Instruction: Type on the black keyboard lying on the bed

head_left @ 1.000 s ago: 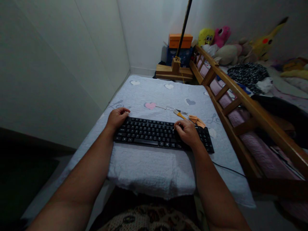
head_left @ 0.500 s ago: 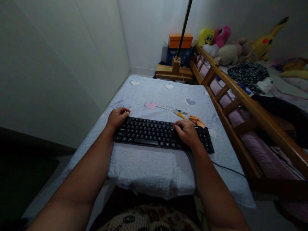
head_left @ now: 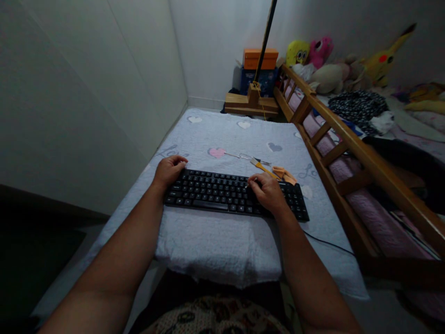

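A black keyboard lies flat on the cloth-covered table, its cable running off to the right. My left hand is closed at its upper left corner, thumb and fingers curled around the edge. Over the keys right of the middle, my right hand is pinched on a thin white-tipped stick, apparently a cotton swab, with its tip down at the keys. Just beyond the keyboard lie a flat brush with a yellow handle, metal tweezers and a folded orange cloth.
A pale cloth with hearts covers the table. Along the right runs a wooden bed rail, with plush toys and clothes behind it. At the far end stand a wooden stand with a pole and an orange box.
My right hand has shifted slightly to the left over the keys with the cotton swab. My left hand and the keyboard stay in place.
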Motion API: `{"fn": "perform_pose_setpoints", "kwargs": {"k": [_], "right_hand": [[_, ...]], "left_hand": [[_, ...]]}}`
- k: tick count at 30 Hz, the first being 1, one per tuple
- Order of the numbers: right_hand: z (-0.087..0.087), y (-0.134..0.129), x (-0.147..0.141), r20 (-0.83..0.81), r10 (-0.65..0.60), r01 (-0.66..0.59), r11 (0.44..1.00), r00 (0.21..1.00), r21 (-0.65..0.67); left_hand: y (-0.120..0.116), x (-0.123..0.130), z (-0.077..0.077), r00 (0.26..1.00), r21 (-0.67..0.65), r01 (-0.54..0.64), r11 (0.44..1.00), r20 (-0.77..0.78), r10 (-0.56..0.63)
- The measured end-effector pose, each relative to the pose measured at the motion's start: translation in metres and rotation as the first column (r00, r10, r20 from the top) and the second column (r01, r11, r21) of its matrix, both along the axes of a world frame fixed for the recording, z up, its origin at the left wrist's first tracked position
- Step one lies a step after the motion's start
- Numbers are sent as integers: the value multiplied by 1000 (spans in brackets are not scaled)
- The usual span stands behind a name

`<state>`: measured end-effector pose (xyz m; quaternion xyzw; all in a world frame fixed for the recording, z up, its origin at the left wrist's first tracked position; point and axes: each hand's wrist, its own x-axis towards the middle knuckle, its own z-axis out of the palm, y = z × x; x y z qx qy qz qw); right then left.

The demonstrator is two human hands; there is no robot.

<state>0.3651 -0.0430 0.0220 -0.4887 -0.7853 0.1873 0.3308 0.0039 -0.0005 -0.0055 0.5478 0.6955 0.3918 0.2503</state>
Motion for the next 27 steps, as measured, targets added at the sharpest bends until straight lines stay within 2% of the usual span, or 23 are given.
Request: {"fn": "perform_pose_setpoints", "kwargs": {"k": [12,27], "right_hand": [[-1,0,-1,-7,15,-15,1000,1000,-7],[0,2,5,15,-36,36,999,999,17]], "left_hand": [[-1,0,0,1000,8,3,1000,4,-3],[0,0,-1,1000,12,3,1000,1,-3]]}}
